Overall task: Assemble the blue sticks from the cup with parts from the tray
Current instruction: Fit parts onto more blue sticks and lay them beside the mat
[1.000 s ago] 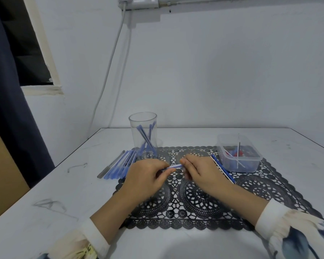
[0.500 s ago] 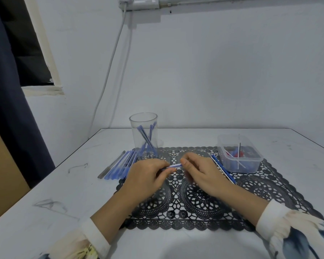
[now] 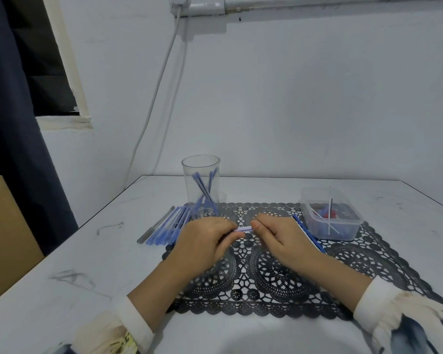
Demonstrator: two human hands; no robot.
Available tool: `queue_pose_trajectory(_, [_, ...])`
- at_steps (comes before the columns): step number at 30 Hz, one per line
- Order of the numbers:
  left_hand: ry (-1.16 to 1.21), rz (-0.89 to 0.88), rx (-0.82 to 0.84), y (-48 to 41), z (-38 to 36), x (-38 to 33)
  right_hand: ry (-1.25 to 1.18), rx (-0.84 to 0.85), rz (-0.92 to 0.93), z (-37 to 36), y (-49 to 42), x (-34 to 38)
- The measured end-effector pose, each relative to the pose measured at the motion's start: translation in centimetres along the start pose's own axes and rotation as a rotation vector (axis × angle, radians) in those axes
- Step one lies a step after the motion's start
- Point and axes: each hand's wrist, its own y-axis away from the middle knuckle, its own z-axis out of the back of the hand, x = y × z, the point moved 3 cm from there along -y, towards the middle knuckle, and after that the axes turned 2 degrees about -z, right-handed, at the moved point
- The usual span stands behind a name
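On a pale counter (image 3: 62, 290) spread with a black lace mat (image 3: 266, 277), little has shifted over the past second. The cup (image 3: 201, 185) holds a few blue sticks; the tray (image 3: 330, 213) waits at right. Finished sticks (image 3: 168, 226) lie left of the mat. Left hand (image 3: 202, 244) and right hand (image 3: 279, 238) remain pinched on one blue stick (image 3: 244, 228) between them, suggesting a fitting step is under way.

A plain white wall (image 3: 292, 98) fills the far side. At 12 o'clock a white socket box (image 3: 198, 5) sits on a horizontal conduit (image 3: 343, 2), and a white cable (image 3: 161, 72) drops from it behind the white table (image 3: 62, 290). At 10 o'clock a dark window opening (image 3: 54, 60) shows beside a navy curtain (image 3: 13, 123). A brown cardboard box (image 3: 3, 238) stands at 9 o'clock.
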Motion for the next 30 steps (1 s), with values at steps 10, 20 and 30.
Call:
queue_pose_trajectory(10, [-0.362,-0.249,-0.108,-0.3,0.5,-1.0,-0.899,0.280,-0.939,-0.5,-0.3,0.6])
queue_pose_trajectory(20, [-0.135,-0.014,0.091,-0.2,-0.4,0.4,-0.707,-0.018,-0.720,-1.3,0.1,0.1])
queue_pose_trajectory(30, [0.071,0.350,-0.625,0.3,4.6,3.9,0.408,0.178,-0.216,-1.6,-0.3,-3.8])
